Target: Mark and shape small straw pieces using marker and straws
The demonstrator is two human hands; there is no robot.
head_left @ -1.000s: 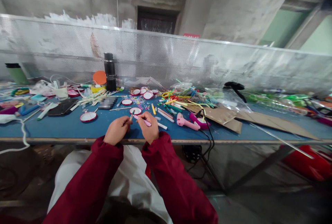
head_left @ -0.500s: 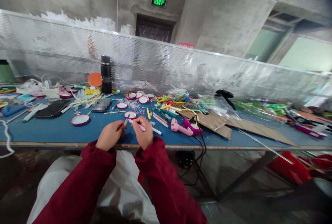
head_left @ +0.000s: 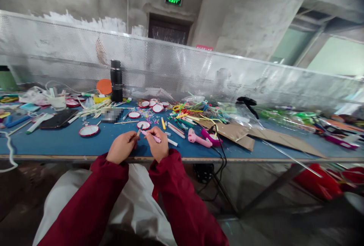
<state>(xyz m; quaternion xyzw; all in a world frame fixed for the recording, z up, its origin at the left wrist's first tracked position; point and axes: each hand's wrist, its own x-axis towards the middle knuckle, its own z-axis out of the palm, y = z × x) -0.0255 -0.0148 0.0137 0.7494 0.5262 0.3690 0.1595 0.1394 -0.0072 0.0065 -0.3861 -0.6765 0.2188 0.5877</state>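
Over the front edge of the blue-topped table (head_left: 62, 147), my two hands are close together. My left hand (head_left: 122, 148) is closed, pinching a thin, flat, greyish-brown piece (head_left: 140, 130) upright between thumb and fingers; its exact kind is too small to make out. Between the fingers of my right hand (head_left: 159, 146) lies a pink pen-like stick (head_left: 155, 138), its tip towards the flat piece. Whether the two touch, I cannot tell. Just behind them lies a small round white disc with a red rim (head_left: 144, 125). White and pale pink sticks (head_left: 176, 130) rest to the right.
A pink glue gun (head_left: 199, 139) with a black cable lies on the right, near cardboard sheets (head_left: 233, 130). Behind stand a black bottle (head_left: 116, 82) and a perforated metal screen (head_left: 176, 63). A phone (head_left: 58, 119) and another red-rimmed disc (head_left: 88, 130) lie left.
Both hands stay nearly in place, with the same things held. The view has shifted very slightly.
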